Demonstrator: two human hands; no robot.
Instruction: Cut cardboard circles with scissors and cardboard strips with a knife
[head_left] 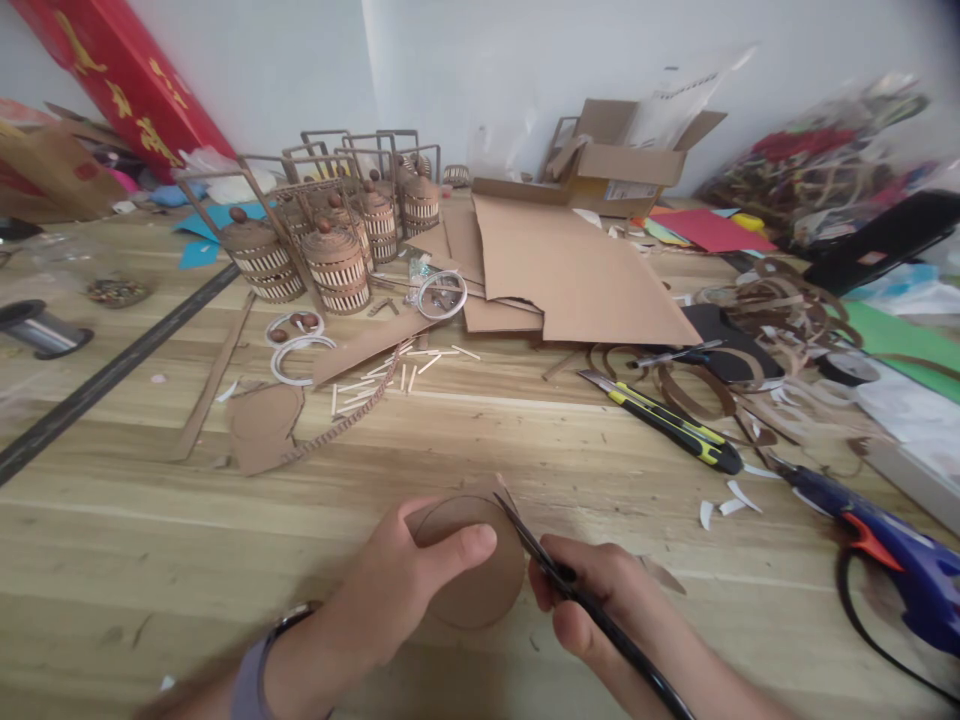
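My left hand [405,570] grips a round cardboard disc [480,590], its thumb lying flat on top. A drawn curve shows along the disc's upper edge, where a narrow strip of cardboard sticks out. In my right hand [600,590] is a pair of black scissors [551,568], with the blades against the disc's upper right edge. My fingers partly cover the scissor handles. Beyond my hands, a cut cardboard scrap [264,425] lies on the table by several short pale sticks [367,385].
A yellow-and-black utility knife [667,420] and a blue glue gun [892,560] lie to the right. Large cardboard sheets [577,270] are at the back, beside several lidded stick-sided baskets [337,265] with upright handles. A dark metal ruler [120,370] crosses the left side.
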